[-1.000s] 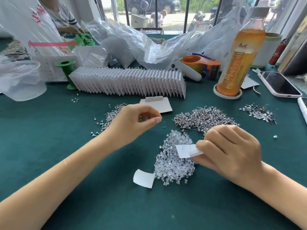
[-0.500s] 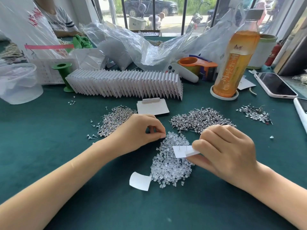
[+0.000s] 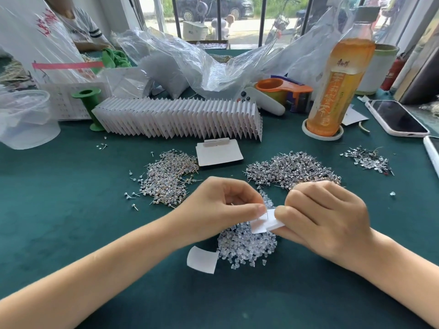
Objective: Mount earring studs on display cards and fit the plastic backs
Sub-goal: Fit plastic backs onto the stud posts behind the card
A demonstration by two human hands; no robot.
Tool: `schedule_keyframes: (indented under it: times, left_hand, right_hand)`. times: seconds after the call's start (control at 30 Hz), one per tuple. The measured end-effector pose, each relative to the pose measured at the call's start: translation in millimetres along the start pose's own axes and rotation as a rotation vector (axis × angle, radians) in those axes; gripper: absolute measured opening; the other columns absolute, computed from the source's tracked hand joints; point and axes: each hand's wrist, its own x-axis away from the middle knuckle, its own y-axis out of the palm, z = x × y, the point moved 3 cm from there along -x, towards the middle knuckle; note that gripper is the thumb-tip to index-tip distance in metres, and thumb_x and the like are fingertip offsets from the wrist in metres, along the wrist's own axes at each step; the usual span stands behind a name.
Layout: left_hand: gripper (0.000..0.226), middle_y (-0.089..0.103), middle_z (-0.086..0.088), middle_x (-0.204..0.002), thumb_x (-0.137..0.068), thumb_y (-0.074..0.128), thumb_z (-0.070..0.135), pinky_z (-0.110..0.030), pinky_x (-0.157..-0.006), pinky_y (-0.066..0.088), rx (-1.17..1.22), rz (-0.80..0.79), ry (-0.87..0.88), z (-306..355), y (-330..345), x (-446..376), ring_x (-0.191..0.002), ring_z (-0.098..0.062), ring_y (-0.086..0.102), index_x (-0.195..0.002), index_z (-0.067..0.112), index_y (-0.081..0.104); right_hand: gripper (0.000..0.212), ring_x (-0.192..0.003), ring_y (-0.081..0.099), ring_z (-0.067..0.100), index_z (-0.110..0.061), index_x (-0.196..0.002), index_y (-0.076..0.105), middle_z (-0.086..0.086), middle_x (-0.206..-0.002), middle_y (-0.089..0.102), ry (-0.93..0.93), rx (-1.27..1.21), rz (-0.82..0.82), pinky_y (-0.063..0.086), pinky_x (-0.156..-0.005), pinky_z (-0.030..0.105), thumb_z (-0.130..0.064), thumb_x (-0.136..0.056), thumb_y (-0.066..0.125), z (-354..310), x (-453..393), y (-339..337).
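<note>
Moved rightward, left hand [image 3: 223, 207] now touches card [image 3: 266, 224] pinched by right hand [image 3: 325, 219].

Both hands meet at centre frame over a heap of clear plastic backs [image 3: 247, 248]. The right hand [image 3: 325, 219] pinches a small white display card [image 3: 266, 225]; the left hand [image 3: 221, 210] pinches something tiny at the card's 10 o'clock corner. Stud piles lie at 11 o'clock [image 3: 168, 176] and 1 o'clock [image 3: 294, 167].
</note>
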Motion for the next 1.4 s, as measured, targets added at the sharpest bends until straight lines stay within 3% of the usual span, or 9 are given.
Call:
schedule_keyframes:
  times: [0.43,0.67,0.8,0.93,1.17,1.4]
  left_hand:
    - [0.007,0.070,0.002,-0.076,-0.084,0.069,0.010,-0.021,-0.072,0.050,-0.037,-0.016,0.002,2,2,2,-0.072,-0.009,0.062,-0.079,0.016,0.071]
    - [0.007,0.065,0.010,-0.070,-0.086,0.066,0.011,-0.026,-0.065,0.045,-0.159,-0.068,0.042,7,1,4,-0.065,-0.006,0.057,-0.082,0.015,0.068]
    - [0.008,0.064,0.014,-0.065,-0.086,0.066,0.010,-0.017,-0.060,0.040,-0.201,-0.073,0.065,10,2,5,-0.060,0.000,0.053,-0.081,0.015,0.068]
    - [0.006,0.062,0.016,-0.060,-0.085,0.067,0.008,-0.004,-0.052,0.032,-0.263,-0.053,0.109,12,3,6,-0.051,0.005,0.049,-0.080,0.011,0.069]
    - [0.007,0.061,0.018,-0.057,-0.085,0.067,0.010,-0.008,-0.050,0.031,-0.302,-0.043,0.134,14,4,6,-0.050,0.006,0.048,-0.079,0.013,0.069]
    - [0.007,0.060,0.017,-0.056,-0.084,0.067,0.006,-0.002,-0.051,0.032,-0.285,-0.051,0.148,16,5,8,-0.048,0.008,0.048,-0.078,0.008,0.069]
  right_hand:
    - [0.039,-0.051,0.057,0.021,-0.016,-0.054,0.062,0.000,-0.056,0.053,-0.012,-0.032,0.018,0.035,-0.057,0.026,-0.028,-0.090,0.058,-1,0,0]
    - [0.035,-0.051,0.056,0.021,-0.016,-0.056,0.063,-0.001,-0.057,0.054,-0.033,-0.046,0.009,0.041,-0.054,0.027,-0.030,-0.088,0.061,-3,-1,-2]
    - [0.026,-0.050,0.056,0.020,-0.016,-0.056,0.064,-0.001,-0.057,0.054,-0.044,-0.020,-0.005,0.041,-0.052,0.027,-0.030,-0.069,0.082,-5,-3,-4]
    - [0.025,-0.049,0.055,0.021,-0.016,-0.055,0.063,-0.001,-0.056,0.054,-0.052,-0.020,-0.008,0.042,-0.050,0.028,-0.026,-0.071,0.080,-5,-3,-3]
    - [0.021,-0.050,0.056,0.021,-0.016,-0.055,0.064,0.000,-0.057,0.055,-0.069,-0.033,-0.034,0.043,-0.049,0.028,-0.021,-0.064,0.082,-6,-4,-4]
    - [0.021,-0.048,0.055,0.021,-0.015,-0.056,0.062,-0.001,-0.055,0.052,-0.078,-0.029,-0.023,0.044,-0.044,0.026,-0.017,-0.066,0.081,-7,-6,-5]
